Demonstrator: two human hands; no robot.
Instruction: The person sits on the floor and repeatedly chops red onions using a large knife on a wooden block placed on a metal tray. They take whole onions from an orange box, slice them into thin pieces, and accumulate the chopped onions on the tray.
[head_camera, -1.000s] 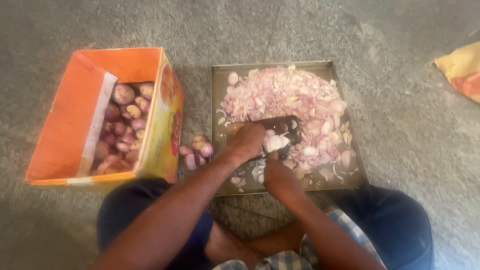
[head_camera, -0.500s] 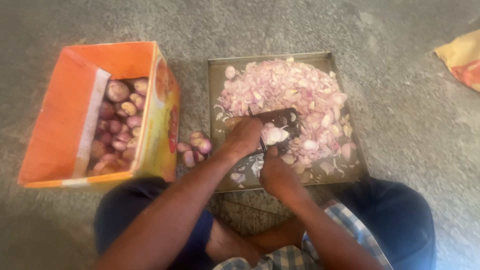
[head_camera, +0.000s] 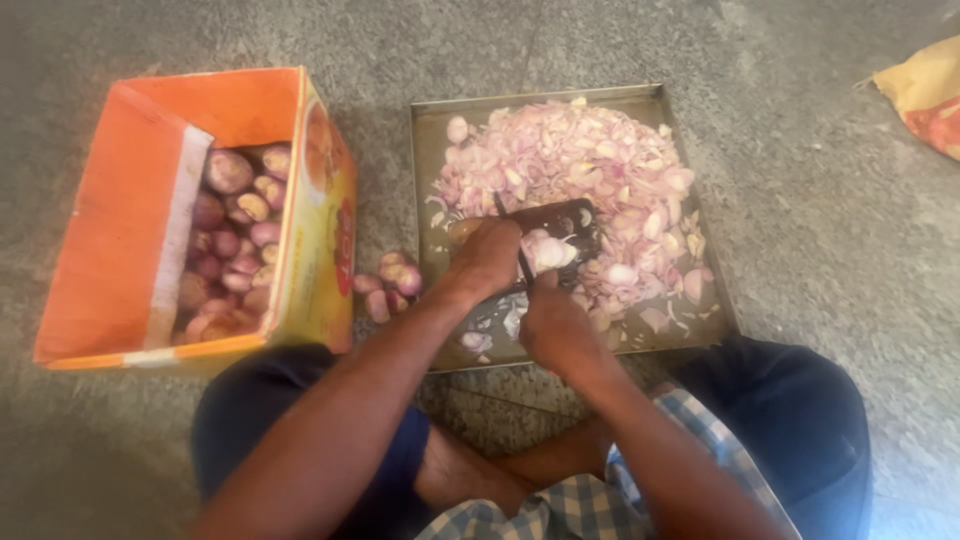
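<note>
The left hand (head_camera: 488, 255) is closed on an onion piece (head_camera: 548, 252), pressing it to the dark cutter (head_camera: 560, 235). The right hand (head_camera: 552, 325) is closed too, seemingly steadying its base over the metal tray (head_camera: 428, 160). Best to keep fingertips tucked back; slices (head_camera: 570, 160) pile up beyond.

Sitting cross-legged on grey concrete floor (head_camera: 800, 220), working over metal tray (head_camera: 430, 150). Left hand (head_camera: 490, 255) pressing peeled onion (head_camera: 548, 252) on small dark board (head_camera: 570, 220) inside tray; right hand (head_camera: 555, 330) gripping knife (head_camera: 515, 245) at tray's near edge. Sliced onion pile (head_camera: 570, 160) filling tray's far half; orange carton (head_camera: 130, 220) of onions (head_camera: 235, 235) lying left of tray.
</note>
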